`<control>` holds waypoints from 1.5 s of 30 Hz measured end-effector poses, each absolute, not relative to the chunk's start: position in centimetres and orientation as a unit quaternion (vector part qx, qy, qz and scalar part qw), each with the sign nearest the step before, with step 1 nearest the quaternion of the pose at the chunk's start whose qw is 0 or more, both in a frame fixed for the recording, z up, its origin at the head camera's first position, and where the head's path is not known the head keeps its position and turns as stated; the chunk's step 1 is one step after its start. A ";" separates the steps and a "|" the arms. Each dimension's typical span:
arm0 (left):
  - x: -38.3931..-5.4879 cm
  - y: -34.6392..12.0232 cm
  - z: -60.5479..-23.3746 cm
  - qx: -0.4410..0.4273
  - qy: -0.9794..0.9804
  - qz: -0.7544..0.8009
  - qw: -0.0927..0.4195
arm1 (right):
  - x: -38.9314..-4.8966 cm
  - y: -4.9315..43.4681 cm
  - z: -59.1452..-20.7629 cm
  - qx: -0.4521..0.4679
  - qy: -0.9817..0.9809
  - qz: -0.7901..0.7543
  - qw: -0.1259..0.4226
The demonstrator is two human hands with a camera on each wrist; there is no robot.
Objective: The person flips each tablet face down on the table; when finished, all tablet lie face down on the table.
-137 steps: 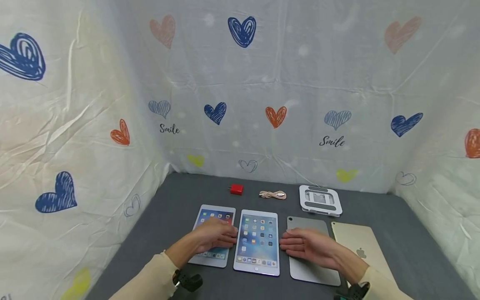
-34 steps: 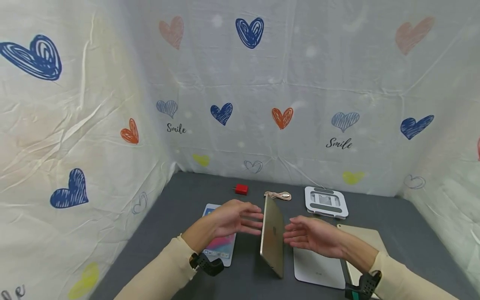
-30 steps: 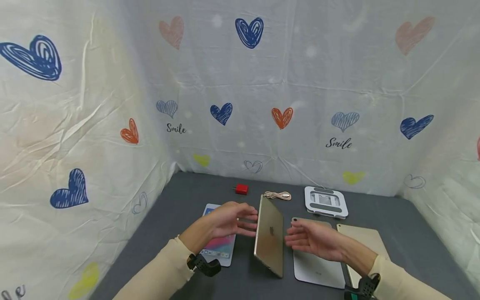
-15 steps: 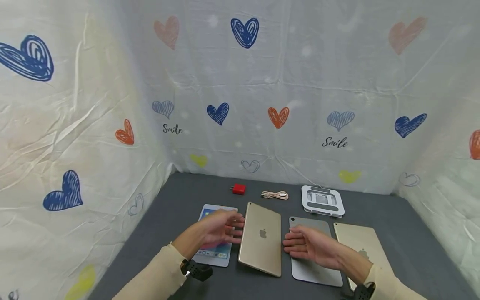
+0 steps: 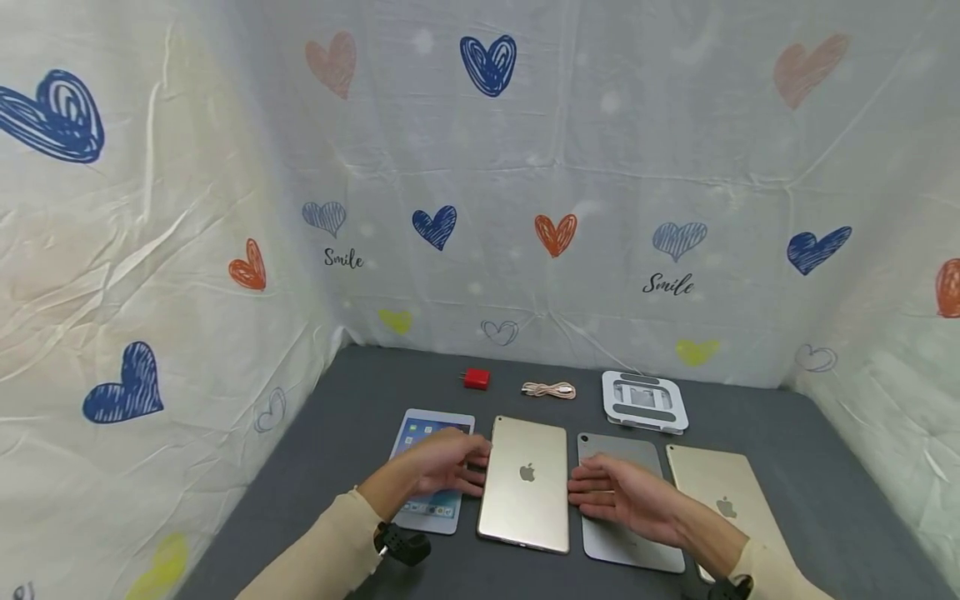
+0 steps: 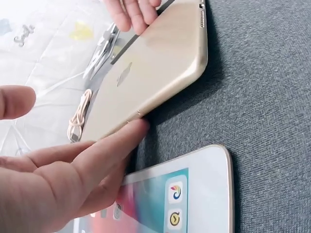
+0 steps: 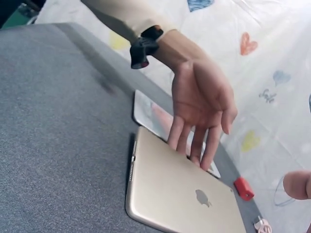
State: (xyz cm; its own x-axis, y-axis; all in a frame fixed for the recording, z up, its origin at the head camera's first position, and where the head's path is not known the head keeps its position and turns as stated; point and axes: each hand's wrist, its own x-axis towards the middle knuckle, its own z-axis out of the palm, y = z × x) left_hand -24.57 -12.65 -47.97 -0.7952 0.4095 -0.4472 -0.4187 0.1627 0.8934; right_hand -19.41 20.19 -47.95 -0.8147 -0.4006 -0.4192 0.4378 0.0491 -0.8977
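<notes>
Creased pale sheeting (image 5: 420,150), printed with hearts and 2 readable "Smile" captions, hangs around a dark grey table (image 5: 360,392). At the left of a row of 4 tablets, a white tablet (image 5: 435,510) lies screen up, partly covered by the left hand (image 5: 442,462). That hand is not grasping: its fingers reach out loosely, a fingertip meeting the left long edge of the centre gold tablet (image 5: 525,512), its thumb lifted clear. This tablet lies back up, about flat, between the white tablet and the grey tablet (image 5: 630,550). It should be light but stiff, its smooth metal back rather slippery and the glass beneath fragile; both long edges look the safest hold, fingers under, thumbs on top. Over the grey tablet, the right hand (image 5: 630,498) is likewise ungripped, fingers extended beside the right edge; whether they touch it, I cannot tell. Rightmost lies another gold tablet (image 5: 712,479), back up. Behind, left to right, sit a red charger (image 5: 476,379), a bundled cable (image 5: 548,390) and a white folded stand (image 5: 640,413). Up close, the table's covering shows a woven, matte texture that probably resists sliding.
</notes>
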 end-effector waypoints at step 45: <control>-26.5 -32.9 -46.8 0.114 0.602 0.699 0.368 | -23.6 10.2 -46.8 -0.036 0.542 -0.758 0.361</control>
